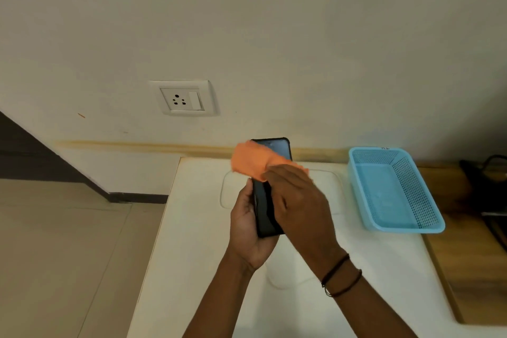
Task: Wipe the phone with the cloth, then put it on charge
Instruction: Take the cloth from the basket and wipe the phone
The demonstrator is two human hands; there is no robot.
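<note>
— What have the fingers got?

— My left hand (248,228) is curled round the phone (267,206), held upright above the white surface (197,228). My right hand (297,206) is closed on the orange cloth (251,160), pressed to the upper screen.

— So which step?

— Wiping, I'd say. Charging isn't started: the wall socket (182,99) is bare, and I see no cable. The blue basket (395,189) sits to the right. Next I'd need to find a charger.

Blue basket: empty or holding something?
Empty. The blue basket shows only its bare perforated floor and walls; nothing lies inside.
</note>
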